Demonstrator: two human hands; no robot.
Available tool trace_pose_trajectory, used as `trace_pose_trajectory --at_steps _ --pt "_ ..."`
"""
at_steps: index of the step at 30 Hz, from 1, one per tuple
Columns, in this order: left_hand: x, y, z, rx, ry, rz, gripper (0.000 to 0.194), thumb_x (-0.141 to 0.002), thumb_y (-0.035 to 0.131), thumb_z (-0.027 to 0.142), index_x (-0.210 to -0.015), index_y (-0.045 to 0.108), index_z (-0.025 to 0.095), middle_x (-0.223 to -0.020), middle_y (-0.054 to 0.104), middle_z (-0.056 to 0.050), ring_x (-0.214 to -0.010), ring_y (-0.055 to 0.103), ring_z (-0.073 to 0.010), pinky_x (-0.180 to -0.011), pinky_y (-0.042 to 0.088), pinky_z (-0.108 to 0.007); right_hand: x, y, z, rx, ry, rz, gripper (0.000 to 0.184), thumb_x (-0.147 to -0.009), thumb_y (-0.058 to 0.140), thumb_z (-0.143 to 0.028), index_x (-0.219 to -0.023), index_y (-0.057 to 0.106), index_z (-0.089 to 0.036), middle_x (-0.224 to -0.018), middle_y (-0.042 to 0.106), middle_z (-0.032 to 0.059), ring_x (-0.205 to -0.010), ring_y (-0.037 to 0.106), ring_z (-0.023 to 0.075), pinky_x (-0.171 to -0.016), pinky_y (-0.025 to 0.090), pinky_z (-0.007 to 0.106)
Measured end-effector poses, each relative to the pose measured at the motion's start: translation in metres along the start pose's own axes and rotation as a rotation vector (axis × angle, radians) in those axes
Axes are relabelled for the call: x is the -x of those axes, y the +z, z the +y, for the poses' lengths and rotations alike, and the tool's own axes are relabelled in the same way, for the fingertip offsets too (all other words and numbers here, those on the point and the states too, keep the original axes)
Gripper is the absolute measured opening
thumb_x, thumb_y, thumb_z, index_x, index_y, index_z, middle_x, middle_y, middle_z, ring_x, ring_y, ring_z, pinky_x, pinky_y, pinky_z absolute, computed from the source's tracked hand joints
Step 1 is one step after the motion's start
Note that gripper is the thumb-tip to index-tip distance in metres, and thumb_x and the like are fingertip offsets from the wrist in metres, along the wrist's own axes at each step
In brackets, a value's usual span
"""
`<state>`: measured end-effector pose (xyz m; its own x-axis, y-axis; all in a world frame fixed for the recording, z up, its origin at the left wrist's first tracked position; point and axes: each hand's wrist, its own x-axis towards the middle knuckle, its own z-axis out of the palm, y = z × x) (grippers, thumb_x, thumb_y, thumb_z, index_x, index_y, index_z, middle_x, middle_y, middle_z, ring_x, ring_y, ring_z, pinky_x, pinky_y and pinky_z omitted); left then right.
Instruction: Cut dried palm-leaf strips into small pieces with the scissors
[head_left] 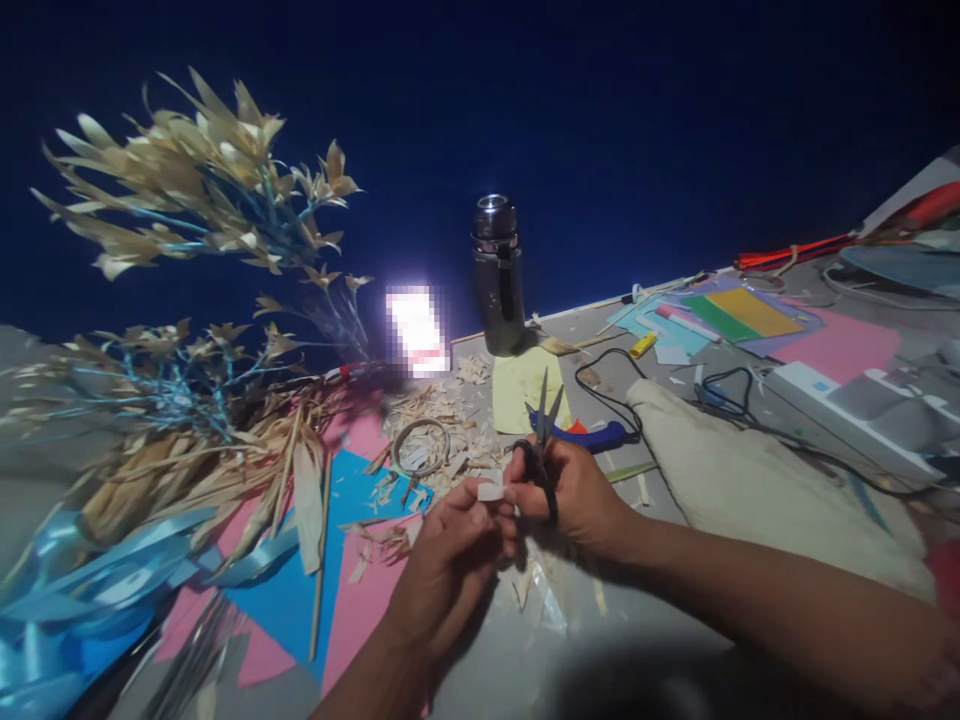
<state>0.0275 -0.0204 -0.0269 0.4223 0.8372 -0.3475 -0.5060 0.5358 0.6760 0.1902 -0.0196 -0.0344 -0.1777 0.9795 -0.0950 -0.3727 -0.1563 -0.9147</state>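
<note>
My left hand (457,545) pinches a small pale piece of husk (491,492) between thumb and fingers. Fingertips of my right hand (581,495) touch the right end of that piece. Black-handled scissors (550,412) hang on my right hand's fingers, their blades pointing up and slightly apart. Behind them lies a blue-handled cutting tool (600,436), partly hidden by the hand and scissors. Pale scraps (450,440) are strewn around a roll of tape (421,447) just beyond my left hand.
A dark thermos (501,285) stands at the back near a yellow sheet (517,390). Dried husk flowers on blue stems (187,380) rise at left, above blue ribbon (97,570) and pink and blue paper (292,560). A cream cloth bundle (757,480) and a white power strip (847,420) lie right.
</note>
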Motion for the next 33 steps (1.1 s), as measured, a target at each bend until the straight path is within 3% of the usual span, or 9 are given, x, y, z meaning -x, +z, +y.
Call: trace_pose_trajectory --at_steps 6,9,13,17,22,33 --pt "-0.002 0.0 -0.011 -0.012 0.064 0.093 0.021 -0.069 0.086 0.023 -0.077 0.068 0.014 -0.069 0.064 -0.001 -0.06 0.056 -0.0101 -0.06 0.046 -0.023 0.001 0.004 0.012 0.094 -0.086 0.059 0.034 -0.071 0.084 -0.035 -0.082 0.057 -0.018 -0.066 0.062 -0.0028 -0.056 0.061 0.0132 -0.057 0.052 0.026" --pt "-0.002 -0.001 -0.004 -0.031 0.106 0.133 0.016 -0.07 0.082 0.019 -0.078 0.068 0.014 -0.075 0.067 -0.003 -0.064 0.058 -0.0107 -0.063 0.047 -0.023 0.003 0.005 0.006 0.193 -0.009 0.051 0.034 -0.066 0.087 -0.032 -0.079 0.059 -0.017 -0.067 0.061 -0.0031 -0.059 0.058 0.0108 -0.057 0.048 0.022" --pt "0.0 -0.001 0.009 -0.085 0.2 0.136 0.011 -0.072 0.077 0.017 -0.075 0.067 0.014 -0.069 0.066 -0.002 -0.061 0.059 -0.0123 -0.06 0.047 -0.023 0.003 0.003 -0.007 0.314 0.299 -0.189 0.032 -0.067 0.083 -0.038 -0.073 0.061 -0.015 -0.063 0.061 -0.0019 -0.051 0.051 0.0083 -0.047 0.039 0.018" --pt "0.002 -0.001 0.014 -0.1 0.242 0.138 0.013 -0.073 0.075 0.016 -0.07 0.063 0.016 -0.059 0.063 0.0 -0.053 0.056 -0.0115 -0.055 0.044 -0.022 0.002 0.001 -0.012 0.415 0.401 -0.371 0.035 -0.074 0.075 -0.046 -0.07 0.062 -0.014 -0.065 0.067 0.0029 -0.047 0.052 0.0081 -0.041 0.035 0.017" --pt "0.002 -0.004 0.01 -0.088 0.252 0.156 0.013 -0.073 0.075 0.016 -0.074 0.063 0.016 -0.062 0.065 0.0 -0.053 0.058 -0.0112 -0.056 0.045 -0.022 0.002 -0.001 -0.008 0.408 0.431 -0.377 0.037 -0.073 0.074 -0.048 -0.067 0.061 -0.015 -0.062 0.067 0.0018 -0.044 0.052 0.0078 -0.038 0.036 0.016" --pt "0.001 -0.006 0.012 -0.138 0.215 0.122 0.013 -0.071 0.071 0.016 -0.067 0.059 0.016 -0.06 0.065 -0.002 -0.053 0.059 -0.0135 -0.056 0.045 -0.025 0.002 -0.003 0.0 0.455 0.409 -0.36 0.03 -0.075 0.073 -0.037 -0.06 0.063 -0.013 -0.052 0.062 -0.0016 -0.042 0.045 0.0053 -0.04 0.03 0.016"
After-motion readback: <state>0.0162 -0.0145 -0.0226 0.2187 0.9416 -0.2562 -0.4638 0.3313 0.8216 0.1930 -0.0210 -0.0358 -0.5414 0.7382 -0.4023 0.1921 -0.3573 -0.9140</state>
